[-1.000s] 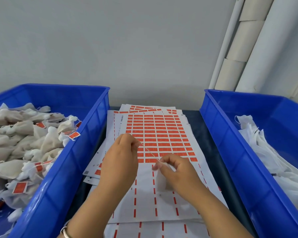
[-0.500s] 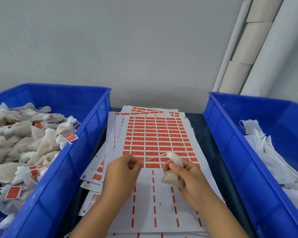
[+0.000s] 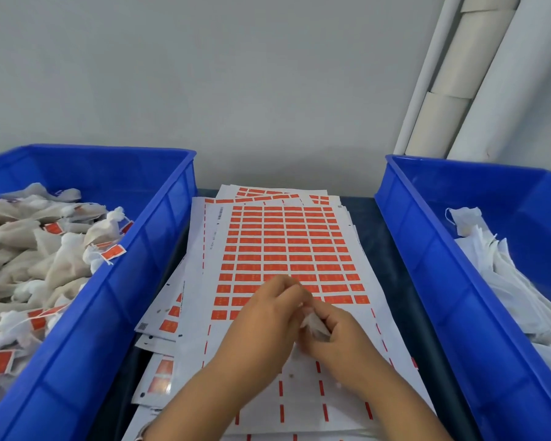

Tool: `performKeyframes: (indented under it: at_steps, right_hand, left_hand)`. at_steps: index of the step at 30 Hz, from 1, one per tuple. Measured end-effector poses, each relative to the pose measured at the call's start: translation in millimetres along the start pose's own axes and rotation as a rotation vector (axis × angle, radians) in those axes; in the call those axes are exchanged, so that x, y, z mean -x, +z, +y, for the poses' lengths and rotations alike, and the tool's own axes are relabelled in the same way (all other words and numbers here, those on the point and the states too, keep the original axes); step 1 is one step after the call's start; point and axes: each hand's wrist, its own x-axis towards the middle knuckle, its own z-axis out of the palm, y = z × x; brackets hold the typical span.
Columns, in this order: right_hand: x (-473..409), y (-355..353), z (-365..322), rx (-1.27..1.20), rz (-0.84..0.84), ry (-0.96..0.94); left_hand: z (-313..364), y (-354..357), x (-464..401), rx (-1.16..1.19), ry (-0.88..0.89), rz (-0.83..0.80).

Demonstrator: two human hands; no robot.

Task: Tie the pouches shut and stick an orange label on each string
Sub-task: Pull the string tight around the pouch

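Observation:
A small white pouch (image 3: 312,324) is held between both hands over the label sheets. My right hand (image 3: 337,335) grips its body. My left hand (image 3: 268,316) is pressed against it with fingers curled at the pouch's neck; the string is hidden between the fingers. A sheet of orange labels (image 3: 287,246) lies just beyond the hands, its lower rows peeled off.
The left blue bin (image 3: 115,297) holds several tied pouches with orange labels (image 3: 112,252). The right blue bin (image 3: 427,281) holds limp white pouches (image 3: 497,268). More label sheets are stacked underneath on the dark table. White pipes (image 3: 452,90) stand at the back right.
My left hand, which held the string stretched out to the left, has come in against my right hand and the pouch. The taut string no longer shows.

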Motion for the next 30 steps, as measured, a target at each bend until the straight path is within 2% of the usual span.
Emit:
performKeyframes:
  at_steps: [4, 9, 14, 17, 19, 21, 25, 30]
  right_hand:
    - [-1, 1, 1, 0.037, 0.016, -0.021]
    - [-5, 11, 7, 0.135, 0.222, -0.081]
    - [-3, 11, 9, 0.132, 0.238, -0.164]
    - [1, 12, 7, 0.085, 0.241, -0.2]
    - [3, 12, 7, 0.058, 0.263, -0.208]
    - [4, 13, 7, 0.04, 0.286, -0.217]
    - [5, 13, 8, 0.032, 0.375, -0.219]
    - [3, 10, 8, 0.023, 0.437, -0.196]
  left_hand:
    - [1, 6, -5, 0.244, -0.25, -0.02]
    - [-4, 13, -5, 0.502, -0.479, 0.083]
    - [-9, 11, -4, 0.878, -0.657, 0.048]
    - [-11, 6, -4, 1.18, -0.735, -0.044]
    - [-14, 3, -3, 1.27, -0.745, -0.1]
    - [-15, 2, -3, 1.221, -0.743, -0.104]
    - [-16, 6, 0, 0.833, -0.687, -0.125]
    - [-15, 8, 4, 0.734, -0.571, -0.2]
